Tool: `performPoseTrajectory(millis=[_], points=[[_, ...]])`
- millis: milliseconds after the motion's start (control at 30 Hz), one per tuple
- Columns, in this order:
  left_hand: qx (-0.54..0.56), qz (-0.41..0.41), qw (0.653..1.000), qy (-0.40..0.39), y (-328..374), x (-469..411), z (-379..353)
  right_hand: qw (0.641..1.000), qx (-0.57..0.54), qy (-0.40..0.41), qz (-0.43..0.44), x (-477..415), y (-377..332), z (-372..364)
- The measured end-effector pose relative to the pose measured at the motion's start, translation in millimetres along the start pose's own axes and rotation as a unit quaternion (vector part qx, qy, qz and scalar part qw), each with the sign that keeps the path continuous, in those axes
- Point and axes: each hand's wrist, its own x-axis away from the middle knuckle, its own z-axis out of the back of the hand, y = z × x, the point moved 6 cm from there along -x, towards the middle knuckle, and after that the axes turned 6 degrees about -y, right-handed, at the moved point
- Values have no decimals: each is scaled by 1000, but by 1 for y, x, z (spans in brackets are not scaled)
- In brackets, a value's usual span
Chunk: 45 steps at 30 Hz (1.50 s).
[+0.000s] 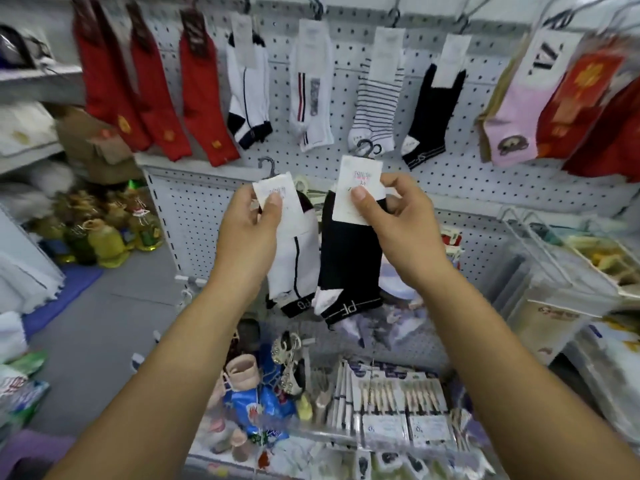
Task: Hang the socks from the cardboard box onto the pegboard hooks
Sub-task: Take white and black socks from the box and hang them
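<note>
Head view: left hand [251, 226] pinches white sock [294, 251], right hand [398, 216] pinches black sock [349, 265].

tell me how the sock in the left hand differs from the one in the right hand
The white sock has a thin dark stripe; the black sock has a white patch near its bottom. The black sock's card sits higher than the white sock's card. Both hang from white cards pinched by the left hand and right hand.
</note>
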Motion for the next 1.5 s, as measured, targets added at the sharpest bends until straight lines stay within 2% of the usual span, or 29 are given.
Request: performPoseTrajectory(millis=[133,300,533,633,867,1100,1300,1500], points=[[-30,-60,998,-6,31,-50,7,996,2,84,24,-48,-14,5],[-48,-104,990,-78,56,-113,-15,975,2,220,35,-95,-20,29],[-67,-172,964,-192,73,-177,-74,941,19,335,46,-119,-20,70],[-94,-205,949,-222,81,-193,-100,928,61,367,38,-123,-25,92],[-138,-254,935,-208,99,-213,-143,931,105,344,62,-146,-37,137],[-167,-322,920,-146,122,-216,-166,957,125,246,87,-178,-43,156],[-174,-337,919,-112,126,-228,-163,962,175,180,109,-194,-48,168],[-192,-340,916,-97,130,-219,-168,969,180,122,118,-200,-38,168]])
